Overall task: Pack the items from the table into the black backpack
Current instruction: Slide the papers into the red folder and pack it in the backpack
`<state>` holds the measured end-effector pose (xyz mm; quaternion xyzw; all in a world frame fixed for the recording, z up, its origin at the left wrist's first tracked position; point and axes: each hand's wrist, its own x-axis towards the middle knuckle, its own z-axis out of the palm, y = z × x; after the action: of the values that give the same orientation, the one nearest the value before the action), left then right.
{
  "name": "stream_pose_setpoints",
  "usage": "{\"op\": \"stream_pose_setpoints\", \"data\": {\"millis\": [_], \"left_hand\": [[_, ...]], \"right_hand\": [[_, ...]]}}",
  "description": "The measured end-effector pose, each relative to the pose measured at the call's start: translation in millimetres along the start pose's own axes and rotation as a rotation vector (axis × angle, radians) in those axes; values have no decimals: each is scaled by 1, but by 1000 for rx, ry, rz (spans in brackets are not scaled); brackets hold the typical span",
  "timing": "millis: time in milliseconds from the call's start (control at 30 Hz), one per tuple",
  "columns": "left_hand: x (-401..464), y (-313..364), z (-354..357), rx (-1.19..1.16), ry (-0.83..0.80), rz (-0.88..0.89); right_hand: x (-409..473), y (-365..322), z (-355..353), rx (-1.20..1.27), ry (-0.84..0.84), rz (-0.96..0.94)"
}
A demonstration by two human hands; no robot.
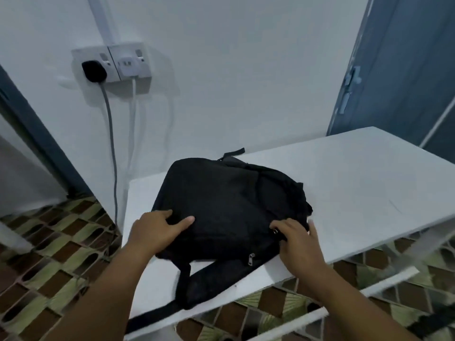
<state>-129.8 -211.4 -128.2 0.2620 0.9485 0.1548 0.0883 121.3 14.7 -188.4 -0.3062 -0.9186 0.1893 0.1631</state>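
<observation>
The black backpack [226, 203] lies flat on the white table [357, 183], its straps hanging over the near edge. My left hand [155, 230] rests on the bag's near left side with fingers spread and fairly straight. On the bag's near right corner, my right hand [298, 239] has its fingers curled around a small metal zipper pull. A second zipper pull [251, 258] shows on the bag's near side. No other items are visible on the table.
A wall socket [110, 65] with a black plug and a white charger sits on the wall at left, cables hanging down behind the table. A blue door [403, 70] stands at right. Patterned floor tiles [49, 254] lie below.
</observation>
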Motion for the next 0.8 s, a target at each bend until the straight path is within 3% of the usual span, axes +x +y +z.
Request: {"op": "stream_pose_setpoints", "data": {"millis": [133, 233, 333, 467, 533, 633, 667, 733, 800], "left_hand": [[-21, 31, 3, -43, -100, 144], [-35, 49, 9, -90, -240, 271], [-52, 64, 16, -281, -434, 349], [-62, 78, 15, -535, -665, 363], [-50, 79, 8, -638, -518, 351], [-18, 74, -5, -685, -17, 241], [-8, 72, -10, -668, 83, 202], [14, 64, -15, -578, 155, 168], [38, 56, -12, -428, 120, 151]], "right_hand": [[0, -23, -1, 31, 99, 169], [-7, -54, 2, 266, 28, 291], [-2, -75, 0, 528, 12, 482], [23, -61, 5, 573, 83, 524], [32, -42, 6, 575, 71, 455], [40, -13, 3, 592, 16, 335], [43, -6, 1, 608, -7, 305], [51, 4, -5, 624, -50, 261], [62, 16, -9, 651, -104, 245]]}}
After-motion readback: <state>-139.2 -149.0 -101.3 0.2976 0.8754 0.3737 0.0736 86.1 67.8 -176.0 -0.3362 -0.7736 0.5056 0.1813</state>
